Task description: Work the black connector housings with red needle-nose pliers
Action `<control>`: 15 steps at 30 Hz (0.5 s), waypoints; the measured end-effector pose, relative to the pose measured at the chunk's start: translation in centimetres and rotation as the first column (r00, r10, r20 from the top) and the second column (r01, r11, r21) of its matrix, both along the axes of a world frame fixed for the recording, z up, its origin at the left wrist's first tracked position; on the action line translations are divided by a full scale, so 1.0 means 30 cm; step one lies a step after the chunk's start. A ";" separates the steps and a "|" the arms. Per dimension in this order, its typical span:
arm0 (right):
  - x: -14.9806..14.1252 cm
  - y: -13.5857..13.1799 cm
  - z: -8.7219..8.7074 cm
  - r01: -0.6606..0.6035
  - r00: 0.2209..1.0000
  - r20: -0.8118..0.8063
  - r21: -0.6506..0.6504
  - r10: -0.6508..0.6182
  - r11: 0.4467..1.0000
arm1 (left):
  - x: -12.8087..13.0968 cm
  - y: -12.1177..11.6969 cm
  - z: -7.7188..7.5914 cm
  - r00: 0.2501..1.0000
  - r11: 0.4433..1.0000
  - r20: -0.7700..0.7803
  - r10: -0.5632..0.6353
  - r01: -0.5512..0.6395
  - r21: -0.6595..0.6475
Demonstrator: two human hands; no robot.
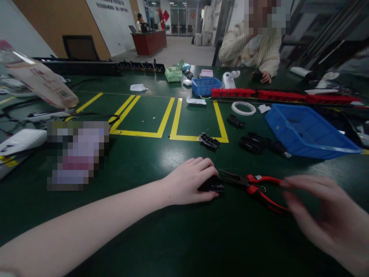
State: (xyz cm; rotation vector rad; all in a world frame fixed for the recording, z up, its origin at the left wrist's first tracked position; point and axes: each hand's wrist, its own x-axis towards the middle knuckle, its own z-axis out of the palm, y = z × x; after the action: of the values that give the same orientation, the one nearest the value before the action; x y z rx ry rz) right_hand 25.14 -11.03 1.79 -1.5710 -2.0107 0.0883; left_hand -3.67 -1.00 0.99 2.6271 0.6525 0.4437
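A: In the head view, what lies nearest?

B: The person's left forearm point(109, 219), reaching in from 8 o'clock. At its end, the left hand point(190, 181) lies low over the green desk point(184, 246), curled round a small black part point(213, 187), fingers on the far side, thumb on the near side.

A: And the right hand point(331, 207)?

B: At 3 o'clock from the left one, and blurred. Fingers and thumb are bent, their tips at the handle ends of the red-handled pliers point(247, 181). I can't tell whether it grips them.

A: So the pliers are between the two hands?

B: Yes, lying at the left hand's 3 o'clock, dark jaws slightly parted, tips just beside the black part.

A: What's around them, clocked from the left hand?

B: A second black piece point(209, 141) at 1 o'clock, over the yellow tape outline point(190, 138). More black pieces point(254, 143) at 2, near a blue bin point(323, 151). Farther off, a white tape roll point(243, 113) at 1, and a bottle point(37, 79) at 10.

A: Anyone opposite?

B: A co-worker point(250, 48) at 1 o'clock, in knitted sleeves.
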 end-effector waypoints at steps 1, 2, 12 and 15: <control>-0.001 0.037 -0.002 -0.036 0.997 0.073 0.012 0.035 0.999 | 0.000 0.000 0.000 1.000 1.000 0.005 0.000 0.000 -0.014; 0.002 0.068 -0.006 -0.064 0.985 0.161 0.004 0.063 0.998 | -0.001 0.000 0.001 1.000 1.000 0.011 -0.001 0.001 -0.031; 0.060 0.073 -0.004 -0.003 0.927 0.365 -0.228 0.088 0.974 | 0.000 -0.003 0.013 1.000 0.990 0.020 0.022 -0.019 -0.140; 0.053 0.077 0.015 0.015 0.953 0.298 -0.222 0.053 0.975 | -0.001 -0.003 0.015 0.999 0.983 0.015 0.032 -0.028 -0.181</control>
State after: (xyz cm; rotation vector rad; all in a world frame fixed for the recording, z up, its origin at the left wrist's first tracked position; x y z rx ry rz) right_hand 26.73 -8.72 2.24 -1.7949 -2.3200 0.0870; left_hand -3.70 -1.08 1.45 2.4428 0.6936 0.3969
